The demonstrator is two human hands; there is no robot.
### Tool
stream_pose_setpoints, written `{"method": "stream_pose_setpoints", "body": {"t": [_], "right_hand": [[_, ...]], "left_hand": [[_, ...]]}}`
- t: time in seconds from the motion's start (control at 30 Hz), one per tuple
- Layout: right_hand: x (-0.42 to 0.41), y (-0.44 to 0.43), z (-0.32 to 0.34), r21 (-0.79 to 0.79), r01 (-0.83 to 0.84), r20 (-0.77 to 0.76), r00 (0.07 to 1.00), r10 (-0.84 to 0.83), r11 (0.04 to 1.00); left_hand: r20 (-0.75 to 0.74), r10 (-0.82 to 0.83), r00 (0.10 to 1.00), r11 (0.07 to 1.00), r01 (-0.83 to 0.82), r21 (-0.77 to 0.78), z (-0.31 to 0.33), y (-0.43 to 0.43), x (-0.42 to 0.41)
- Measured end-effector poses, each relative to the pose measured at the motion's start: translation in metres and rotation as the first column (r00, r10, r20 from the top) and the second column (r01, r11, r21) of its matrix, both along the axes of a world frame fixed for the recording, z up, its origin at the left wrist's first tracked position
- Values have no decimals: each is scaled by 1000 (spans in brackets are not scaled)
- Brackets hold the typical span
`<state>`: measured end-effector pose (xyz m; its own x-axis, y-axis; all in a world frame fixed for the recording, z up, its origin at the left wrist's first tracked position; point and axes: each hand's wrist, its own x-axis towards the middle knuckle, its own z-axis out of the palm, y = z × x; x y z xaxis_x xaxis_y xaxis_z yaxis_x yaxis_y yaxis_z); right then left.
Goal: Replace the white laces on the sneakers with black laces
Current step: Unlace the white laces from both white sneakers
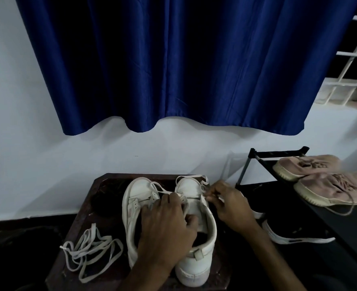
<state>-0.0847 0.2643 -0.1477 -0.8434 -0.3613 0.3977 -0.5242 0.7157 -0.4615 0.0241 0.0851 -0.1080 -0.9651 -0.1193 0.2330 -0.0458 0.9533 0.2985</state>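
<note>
A blue curtain (173,59) hangs behind the dark table (83,208). Two pink shoes (320,177) lie on a black rack (257,158) at the right. On the table, side by side with toes pointing away, stand the left sneaker (135,196) and the right sneaker (196,267). The left hand (167,225) grips the right sneaker at its tongue, fingers curled over it. The right hand (230,202) pinches the threaded white lace (191,176) beside that sneaker's outer eyelets. A loose white lace (89,250) lies on the table, left of both sneakers.
</note>
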Motion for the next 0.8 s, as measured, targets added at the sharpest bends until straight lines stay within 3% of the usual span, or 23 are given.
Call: {"method": "stream_pose_setpoints", "body": {"t": [0.07,0.13,0.3,0.37,0.43,0.53,0.6,0.67,0.73,0.8], "right_hand": [[-4,9,-2,157,114,20,993,-119,981],[-10,18,-3,171,158,92,980,-175,973],[-6,15,2,-133,-129,132,980,146,983],[0,7,4,-211,-145,121,977,173,967],[3,1,0,-246,-80,61,993,98,966],[3,-1,-4,-96,95,24,995,-93,991],[-6,11,-7,-9,266,68,962,-265,964],[-13,22,-8,-73,364,135,926,-352,929],[-13,22,-6,-265,249,156,964,-214,931],[-4,10,2,-376,16,143,989,40,927]], "left_hand": [[-16,0,1000,1000,0,4,0,0,0],[-24,0,1000,1000,0,1,1,0,1],[-36,11,999,1000,-11,-3,-1,0,0],[-53,11,999,1000,-11,13,-3,0,-1],[-50,13,999,1000,-13,9,-3,1,-2],[-37,17,999,1000,-17,-13,-3,0,-1],[-32,18,999,1000,-18,-19,-2,0,-1],[-28,15,999,999,-16,-29,-2,0,0],[-32,11,999,1000,-12,-29,-1,1,0],[-28,10,1000,1000,-11,-29,0,1,1]]}}
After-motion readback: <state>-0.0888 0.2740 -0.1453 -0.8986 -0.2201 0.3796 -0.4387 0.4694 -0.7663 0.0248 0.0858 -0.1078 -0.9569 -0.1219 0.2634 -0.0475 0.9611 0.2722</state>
